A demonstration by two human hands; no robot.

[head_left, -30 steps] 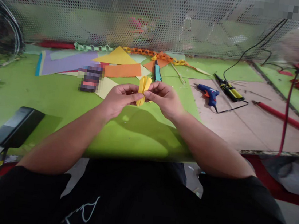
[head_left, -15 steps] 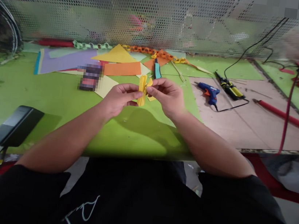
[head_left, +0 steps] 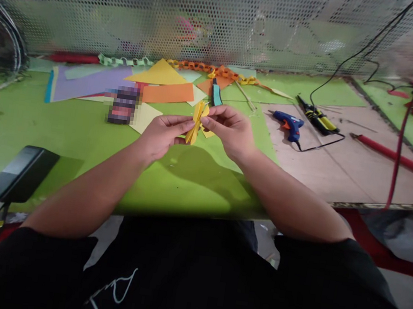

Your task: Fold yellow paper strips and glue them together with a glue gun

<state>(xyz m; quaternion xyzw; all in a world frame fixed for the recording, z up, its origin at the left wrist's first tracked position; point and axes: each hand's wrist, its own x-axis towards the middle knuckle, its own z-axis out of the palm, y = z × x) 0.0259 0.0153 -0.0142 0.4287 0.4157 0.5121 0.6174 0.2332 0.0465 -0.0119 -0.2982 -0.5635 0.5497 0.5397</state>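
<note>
A small piece of folded yellow paper (head_left: 197,118) is held up over the green tabletop (head_left: 164,189), between my two hands. My left hand (head_left: 166,136) pinches its left side between thumb and fingers. From the right, my right hand (head_left: 230,130) grips the paper's other edge in a thumb-and-finger pinch. The paper stands tilted, its folded layers fanning slightly. Behind the hands lies a cutter with a teal handle (head_left: 216,94). Yellow scraps show under my right hand.
Coloured sheets, among them a purple one (head_left: 86,83) and an orange strip (head_left: 169,92), lie at the back left near paper chains (head_left: 198,67). A blue glue gun (head_left: 289,124) rests on the right board. A black power adapter (head_left: 21,173) sits front left.
The yellow paper has tilted, its top leaning right and its lower end swinging left. Both hands keep their pinch on it and have barely moved.
</note>
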